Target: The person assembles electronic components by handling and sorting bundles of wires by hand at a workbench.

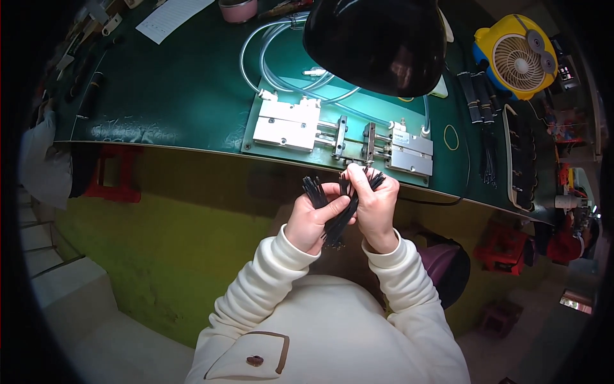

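Holding black strands (336,232) beside green tabletop (179,89), above olive floor (160,256).

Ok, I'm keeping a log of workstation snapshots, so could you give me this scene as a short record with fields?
Left hand: holding black strands
Right hand: holding the same black strands, close beside the left hand
Surface: green table, its near edge just beyond the hands
Equipment: two silver blocks facing each other, with clear tubing
Lighting: black lamp shade above the table
Right side of table: yellow-and-blue fan, black bundles
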Tool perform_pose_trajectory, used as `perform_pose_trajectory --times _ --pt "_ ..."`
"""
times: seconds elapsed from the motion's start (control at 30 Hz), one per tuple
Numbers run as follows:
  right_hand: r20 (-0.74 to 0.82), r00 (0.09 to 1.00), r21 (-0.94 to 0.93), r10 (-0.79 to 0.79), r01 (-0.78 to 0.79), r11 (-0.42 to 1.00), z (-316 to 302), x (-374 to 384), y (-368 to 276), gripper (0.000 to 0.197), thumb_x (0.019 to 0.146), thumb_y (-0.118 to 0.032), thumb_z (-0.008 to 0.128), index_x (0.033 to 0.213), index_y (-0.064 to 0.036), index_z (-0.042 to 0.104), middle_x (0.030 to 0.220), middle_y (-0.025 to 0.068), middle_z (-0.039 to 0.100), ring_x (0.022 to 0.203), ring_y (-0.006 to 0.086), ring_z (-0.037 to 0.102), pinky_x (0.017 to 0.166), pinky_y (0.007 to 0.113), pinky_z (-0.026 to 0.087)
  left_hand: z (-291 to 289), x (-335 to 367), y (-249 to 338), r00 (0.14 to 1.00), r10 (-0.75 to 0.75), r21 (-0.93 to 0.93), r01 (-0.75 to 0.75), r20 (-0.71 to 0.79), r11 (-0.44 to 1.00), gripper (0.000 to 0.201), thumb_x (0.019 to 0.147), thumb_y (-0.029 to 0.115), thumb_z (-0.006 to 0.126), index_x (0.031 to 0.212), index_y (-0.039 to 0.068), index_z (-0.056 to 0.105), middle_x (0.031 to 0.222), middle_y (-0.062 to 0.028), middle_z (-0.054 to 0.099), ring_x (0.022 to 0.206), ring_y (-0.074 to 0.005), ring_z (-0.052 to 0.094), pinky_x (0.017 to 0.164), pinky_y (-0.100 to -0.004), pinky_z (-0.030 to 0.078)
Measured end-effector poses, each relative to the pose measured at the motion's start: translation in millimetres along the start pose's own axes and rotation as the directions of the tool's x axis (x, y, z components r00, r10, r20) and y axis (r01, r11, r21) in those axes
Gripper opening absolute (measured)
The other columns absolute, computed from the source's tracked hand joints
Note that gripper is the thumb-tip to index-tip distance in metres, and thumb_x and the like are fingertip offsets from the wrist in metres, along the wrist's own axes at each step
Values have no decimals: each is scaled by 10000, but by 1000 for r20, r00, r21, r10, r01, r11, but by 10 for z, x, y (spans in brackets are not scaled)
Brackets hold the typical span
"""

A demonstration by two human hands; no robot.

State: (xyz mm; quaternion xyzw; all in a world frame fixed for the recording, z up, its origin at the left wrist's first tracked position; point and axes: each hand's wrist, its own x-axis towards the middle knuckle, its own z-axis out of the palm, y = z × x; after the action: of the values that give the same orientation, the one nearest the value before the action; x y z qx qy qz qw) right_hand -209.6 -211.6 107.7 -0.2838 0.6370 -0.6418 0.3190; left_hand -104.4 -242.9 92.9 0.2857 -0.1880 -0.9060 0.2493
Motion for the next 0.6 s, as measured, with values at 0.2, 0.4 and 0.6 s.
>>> perform_pose_trajectory --times 0.2,0.4,0.6 --pt "99 987 80 130 -138 987 11 -57 -186 180 789 -131 542 699 17 594 522 6 540 408 20 430 351 158 316 -2 -26 10 1000 7 15 -7 10 1000 155 763 19 530 907 -8 476 731 -79 551 624 -156 562 551 -252 480" --pt "109 990 39 88 -92 995 -2 -80 -176 172 792 -126 535 717 17 595 524 4 541 409 24 442 356 163 337 -6 -54 38 999 -35 92 33 22 995 160 769 56 542 899 -8 475 713 -74 552 575 -139 553 499 -223 459" --pt "27 1000 -4 17 -16 1000 16 -69 -61 173 792 -127 532 727 19 599 507 -4 526 410 23 436 370 171 339 7 -45 8 1000 -9 92 10 -4 996 178 766 74 554 904 -10 478 712 -72 555 562 -133 549 486 -215 452"
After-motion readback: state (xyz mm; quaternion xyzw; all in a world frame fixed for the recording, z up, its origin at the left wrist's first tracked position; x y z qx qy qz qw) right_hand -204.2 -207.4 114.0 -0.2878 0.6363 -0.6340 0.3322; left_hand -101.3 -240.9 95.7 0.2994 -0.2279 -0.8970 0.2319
